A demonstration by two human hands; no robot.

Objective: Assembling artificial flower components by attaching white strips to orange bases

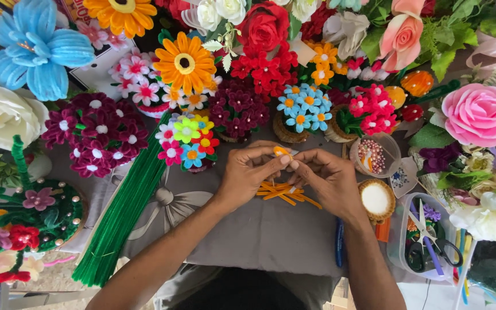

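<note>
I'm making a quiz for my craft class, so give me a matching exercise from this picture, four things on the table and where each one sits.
Things:
1. green pipe cleaner bundle
2. scissors
3. bowl of beads
4. orange pipe cleaner pieces

Places:
A. in the clear tub at lower right
B. under the left hand and right hand
C. laid diagonally at lower left
D. just right of the right hand, above the round white-filled dish

Pairs: 1-C, 2-A, 3-D, 4-B

Orange pipe-cleaner pieces (285,192) lie on grey cloth (259,235) beside a green bundle (123,212).
</note>
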